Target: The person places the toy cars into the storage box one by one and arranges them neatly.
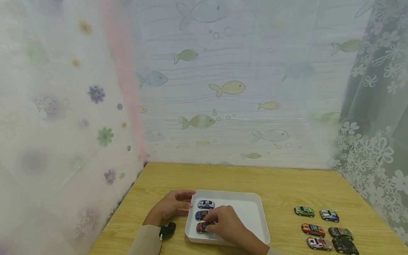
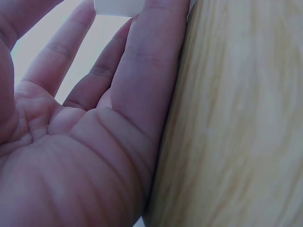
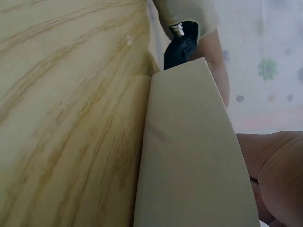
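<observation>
right hand (image 1: 224, 225) inside white tray (image 1: 251, 212), fingertips pinching red toy car (image 1: 201, 227) at tray's near left corner. car's long axis runs left-right, directly under grip. blue car (image 1: 202, 214) and white car (image 1: 205, 204) lined up beyond it. left hand (image 1: 172, 207) relaxed, fingers straight against tray's left wall. six more cars (image 1: 325, 226) on table (image 1: 159, 191), well right.
</observation>
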A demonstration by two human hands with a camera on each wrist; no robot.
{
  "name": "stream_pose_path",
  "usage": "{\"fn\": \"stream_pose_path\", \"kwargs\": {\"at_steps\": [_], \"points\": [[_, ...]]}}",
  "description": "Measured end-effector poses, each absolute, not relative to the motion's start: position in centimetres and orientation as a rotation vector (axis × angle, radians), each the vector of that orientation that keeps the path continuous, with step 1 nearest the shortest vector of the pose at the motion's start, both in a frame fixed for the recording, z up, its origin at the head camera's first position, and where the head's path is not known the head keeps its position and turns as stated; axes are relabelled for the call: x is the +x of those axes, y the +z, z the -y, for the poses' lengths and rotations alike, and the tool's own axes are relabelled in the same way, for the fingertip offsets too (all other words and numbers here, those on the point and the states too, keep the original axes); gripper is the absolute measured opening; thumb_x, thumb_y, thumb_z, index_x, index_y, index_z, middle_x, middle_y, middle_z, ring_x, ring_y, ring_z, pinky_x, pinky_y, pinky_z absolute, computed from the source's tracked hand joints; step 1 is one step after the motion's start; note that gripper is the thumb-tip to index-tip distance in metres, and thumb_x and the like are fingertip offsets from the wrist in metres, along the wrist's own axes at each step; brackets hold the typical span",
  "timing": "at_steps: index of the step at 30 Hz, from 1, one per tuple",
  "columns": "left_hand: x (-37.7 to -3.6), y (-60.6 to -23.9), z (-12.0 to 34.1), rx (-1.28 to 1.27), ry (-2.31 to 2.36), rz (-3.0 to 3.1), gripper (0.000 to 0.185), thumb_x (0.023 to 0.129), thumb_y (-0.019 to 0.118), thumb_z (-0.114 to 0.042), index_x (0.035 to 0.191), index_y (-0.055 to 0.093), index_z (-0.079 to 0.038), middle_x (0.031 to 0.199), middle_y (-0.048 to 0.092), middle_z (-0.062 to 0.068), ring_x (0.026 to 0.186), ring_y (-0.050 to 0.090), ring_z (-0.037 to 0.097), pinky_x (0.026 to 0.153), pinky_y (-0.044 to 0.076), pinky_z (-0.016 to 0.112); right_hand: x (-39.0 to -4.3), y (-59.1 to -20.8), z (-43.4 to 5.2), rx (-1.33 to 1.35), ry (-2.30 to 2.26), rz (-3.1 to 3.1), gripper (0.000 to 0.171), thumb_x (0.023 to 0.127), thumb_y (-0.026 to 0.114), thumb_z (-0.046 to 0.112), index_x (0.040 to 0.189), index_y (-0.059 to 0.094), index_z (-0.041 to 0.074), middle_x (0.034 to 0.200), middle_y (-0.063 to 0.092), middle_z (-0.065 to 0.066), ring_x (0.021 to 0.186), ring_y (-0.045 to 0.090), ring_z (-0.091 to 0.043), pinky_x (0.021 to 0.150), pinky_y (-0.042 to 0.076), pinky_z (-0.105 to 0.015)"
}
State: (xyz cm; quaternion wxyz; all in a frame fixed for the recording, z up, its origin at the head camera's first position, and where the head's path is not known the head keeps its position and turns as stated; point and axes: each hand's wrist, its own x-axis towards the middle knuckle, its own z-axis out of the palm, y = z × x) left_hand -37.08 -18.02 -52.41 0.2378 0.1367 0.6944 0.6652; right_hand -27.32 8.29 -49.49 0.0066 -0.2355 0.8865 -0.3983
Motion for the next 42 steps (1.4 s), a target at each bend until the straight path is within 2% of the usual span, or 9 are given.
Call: {"fn": "stream_pose_path", "kwargs": {"at_steps": [23,27,34,42], "points": [[-37.0,-52.5,18.0,0.369,1.822,-1.901,0.059,0.093,0.077,-0.007,0.148,0.056,-0.009,0.147,0.058,0.018,0.128,0.062,0.028,0.096,0.061,0.048,-27.1,-50.0,-7.8,-0.733,-1.215,-2.786,0.012,0.08,0.089,0.017,0.09,0.083,0.019,0.083,0.076,0.013,0.071,0.059,0.005,0.061,0.049,-0.017],[-37.1,-52.4,18.0,0.366,1.824,-1.9,0.059,0.093,0.077,-0.007,0.148,0.056,-0.009,0.147,0.058,0.018,0.128,0.062,0.028,0.096,0.061,0.048,-27.1,-49.8,-7.8,-0.721,-1.199,-2.794,0.012,0.08,0.089,0.02,0.09,0.083,0.021,0.086,0.077,0.014,0.076,0.061,0.003,0.065,0.051,-0.018],[-37.1,-52.6,18.1,0.371,1.837,-1.894,0.059,0.092,0.077,-0.008,0.148,0.056,-0.009,0.147,0.058,0.019,0.127,0.063,0.028,0.096,0.061,0.048,-27.4,-48.6,-8.9,-0.723,-1.242,-2.802,0.015,0.081,0.088,0.022,0.095,0.083,0.018,0.095,0.079,0.008,0.092,0.071,-0.011,0.074,0.058,-0.025],[-37.0,-52.7,17.9,0.321,1.834,-1.921,0.058,0.091,0.079,-0.01,0.145,0.059,-0.013,0.146,0.059,0.015,0.125,0.064,0.028,0.096,0.061,0.046,-28.1,-46.5,-11.6,-0.801,-1.264,-2.931,0.018,0.084,0.087,0.023,0.101,0.082,0.021,0.102,0.079,0.008,0.094,0.072,-0.019,0.077,0.063,-0.038]]}}
